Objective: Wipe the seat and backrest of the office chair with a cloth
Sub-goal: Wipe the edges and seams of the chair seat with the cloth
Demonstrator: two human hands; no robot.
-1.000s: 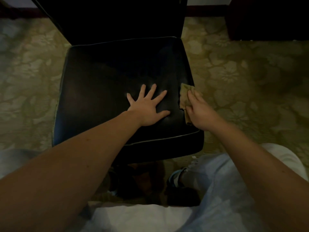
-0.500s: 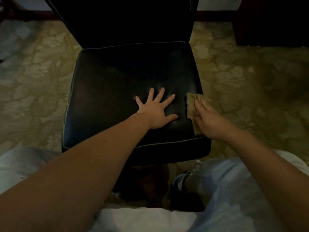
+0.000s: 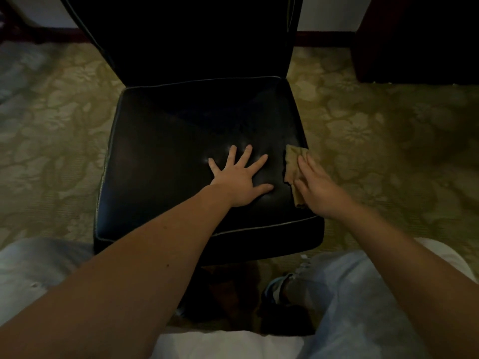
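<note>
A black leather chair stands in front of me, its square seat (image 3: 176, 156) edged with pale piping and its dark backrest (image 3: 197, 40) rising at the far side. My left hand (image 3: 239, 177) lies flat on the seat's near right part, fingers spread. My right hand (image 3: 316, 187) presses a tan cloth (image 3: 293, 164) onto the seat's right edge with straight fingers. Most of the cloth is hidden under that hand.
A green carpet with a floral pattern (image 3: 388, 141) surrounds the chair. Dark furniture (image 3: 420, 40) stands at the back right. My knees in light trousers (image 3: 357, 301) are close to the seat's front edge, with a shoe (image 3: 277, 288) below.
The view has shifted, so the chair sits lower and further right in the frame. My right hand with the cloth has stayed at the seat's right edge; my left hand stays flat.
</note>
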